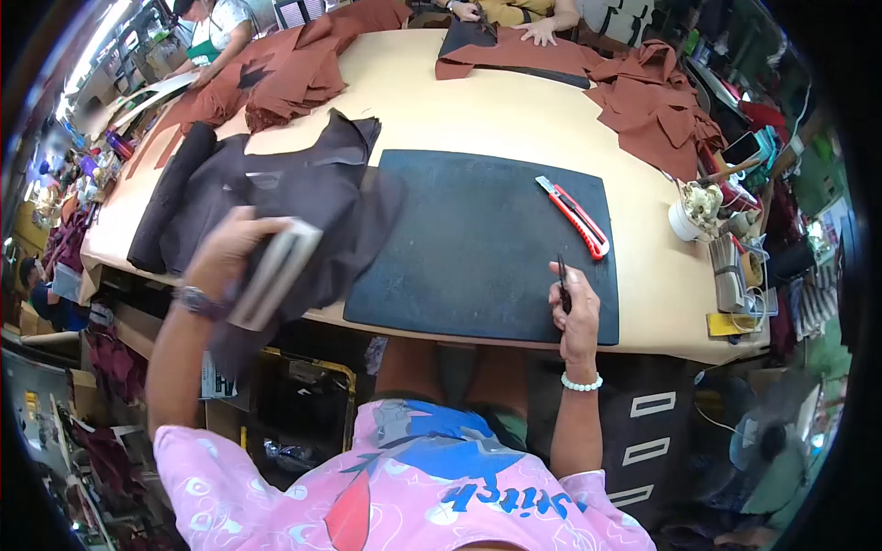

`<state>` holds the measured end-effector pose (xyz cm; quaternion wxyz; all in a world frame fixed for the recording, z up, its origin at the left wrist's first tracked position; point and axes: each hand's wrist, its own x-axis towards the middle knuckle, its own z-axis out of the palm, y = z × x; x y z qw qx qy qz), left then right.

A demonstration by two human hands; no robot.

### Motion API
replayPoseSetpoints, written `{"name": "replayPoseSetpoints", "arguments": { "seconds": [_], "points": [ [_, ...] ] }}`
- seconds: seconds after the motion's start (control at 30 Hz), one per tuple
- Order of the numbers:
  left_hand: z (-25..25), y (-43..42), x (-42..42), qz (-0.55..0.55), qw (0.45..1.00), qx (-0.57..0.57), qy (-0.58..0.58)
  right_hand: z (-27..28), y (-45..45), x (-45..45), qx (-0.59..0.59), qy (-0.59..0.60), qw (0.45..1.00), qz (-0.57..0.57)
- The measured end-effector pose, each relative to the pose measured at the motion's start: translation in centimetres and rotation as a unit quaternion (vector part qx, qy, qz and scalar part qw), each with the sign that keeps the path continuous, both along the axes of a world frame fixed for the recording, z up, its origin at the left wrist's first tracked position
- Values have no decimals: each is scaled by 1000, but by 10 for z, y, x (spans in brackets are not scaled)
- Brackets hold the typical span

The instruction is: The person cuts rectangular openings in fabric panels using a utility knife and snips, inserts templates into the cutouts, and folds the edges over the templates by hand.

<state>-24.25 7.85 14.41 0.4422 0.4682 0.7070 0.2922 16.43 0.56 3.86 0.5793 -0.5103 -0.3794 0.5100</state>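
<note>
My left hand (230,250), blurred by motion, grips a pale rectangular block or frame (276,274) over the dark cloth (303,184) at the left of the table. Some dark cloth hangs past the table's front edge below it. A black cutting mat (459,243) lies in front of me. Over its lower right corner, my right hand (577,308) holds a small dark tool (562,285), upright between the fingers; its exact kind is unclear. On the mat's upper right rests a red and white box cutter (577,219).
Brown-red leather-like pieces (652,110) lie at the back right, others (294,78) at the back left. A white cup (684,220) and a bundle (729,275) stand at the right edge. Two other people work across the table, one's hand (540,32) on a brown piece.
</note>
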Motion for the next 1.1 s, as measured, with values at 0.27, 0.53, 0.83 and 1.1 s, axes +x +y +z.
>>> {"name": "replayPoseSetpoints", "arguments": {
  "seconds": [0.27,0.53,0.83,1.1],
  "points": [
    [-56,-15,218,-20,854,148,-499,67,-30,-57,83,36,994,54],
    [-70,-35,227,17,847,217,-485,22,-22,-69,28,123,992,8],
    [-76,-35,222,14,850,188,-492,22,-20,-66,-16,129,990,45],
    [-77,-41,219,20,865,214,-454,19,-18,-75,-2,140,990,14]
  ]
}}
